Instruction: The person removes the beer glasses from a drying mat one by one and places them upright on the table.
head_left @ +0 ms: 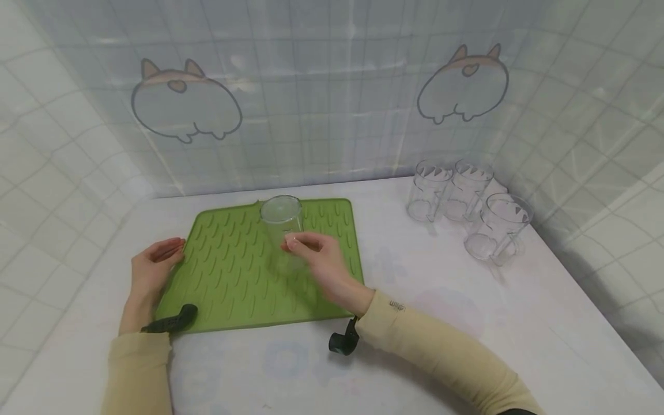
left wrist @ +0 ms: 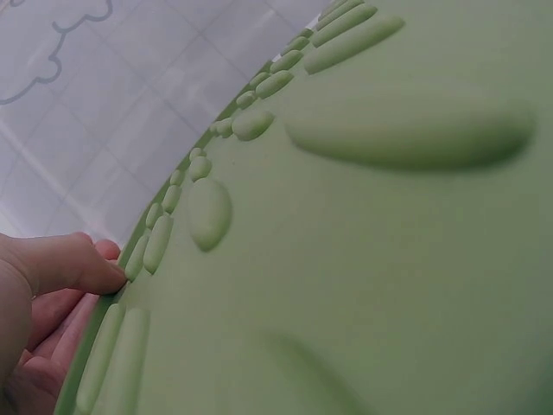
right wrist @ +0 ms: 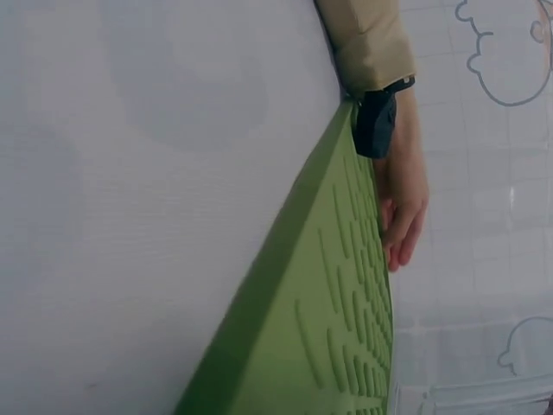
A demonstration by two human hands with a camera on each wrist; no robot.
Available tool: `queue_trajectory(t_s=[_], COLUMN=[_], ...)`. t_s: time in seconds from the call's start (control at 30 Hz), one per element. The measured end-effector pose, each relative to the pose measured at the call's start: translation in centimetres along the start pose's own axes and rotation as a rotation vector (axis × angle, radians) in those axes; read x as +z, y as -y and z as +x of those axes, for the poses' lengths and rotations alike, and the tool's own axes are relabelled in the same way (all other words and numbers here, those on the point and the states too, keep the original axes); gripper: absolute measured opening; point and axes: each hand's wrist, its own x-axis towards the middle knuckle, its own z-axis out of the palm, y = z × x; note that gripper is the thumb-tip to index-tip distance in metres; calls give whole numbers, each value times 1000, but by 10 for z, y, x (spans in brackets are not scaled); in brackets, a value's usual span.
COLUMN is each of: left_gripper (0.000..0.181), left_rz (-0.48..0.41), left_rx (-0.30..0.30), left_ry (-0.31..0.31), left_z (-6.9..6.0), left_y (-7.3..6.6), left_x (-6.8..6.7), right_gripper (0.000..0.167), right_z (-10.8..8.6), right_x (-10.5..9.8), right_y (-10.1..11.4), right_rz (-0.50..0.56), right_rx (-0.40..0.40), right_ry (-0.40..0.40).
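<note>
Near the middle of a green drying mat (head_left: 228,276), my right hand (head_left: 324,262) pinches a clear glass mug (head_left: 280,211) at its right side. The fingers cover the handle area. I cannot tell whether the mug touches the mat or which end faces up. At the mat's left edge, my left hand (head_left: 152,268) holds the rim. In the left wrist view, its thumb (left wrist: 91,266) lies on the edge, with the other fingers outside and partly behind it. The right wrist view shows the left hand (right wrist: 403,194) beyond the ridged mat; the mug is not identifiable there.
Three more clear glass mugs (head_left: 429,190) stand upright at the right of the white table (head_left: 404,357), near the tiled right wall (head_left: 596,150). A tiled backdrop (head_left: 321,115) with animal drawings rises behind. Dark cameras (head_left: 343,341) are strapped to both wrists.
</note>
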Motion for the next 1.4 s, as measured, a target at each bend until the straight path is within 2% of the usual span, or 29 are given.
queue_trajectory(t_s=[0.2,0.47,0.7,0.93,1.17,1.4], left_gripper=[47,48,49,49,47,47], left_rz=[46,28,57,51,-13,17], left_rx=[6,4,2,9,27,23], left_ry=[-2,-4,8,3,3,3], left_z=[1,2,2,-1,0,-1], left_y=[-1,-3,-6,-6,-2,-2], left_x=[0,1,1,0,1,1], right_gripper=[27,27,26,27,27,26], right_z=[-8,-14,-20,-24,-30,-37], right_x=[-10,-25,-41,-51,-63,-75], right_y=[4,6,6,7,9,12], right_rz=[7,6,-23,-52,-72,-110], right_rx=[-5,-18,-27,-25,-36,-63], right_ry=[-50,-101,-149,-153,-168,-190])
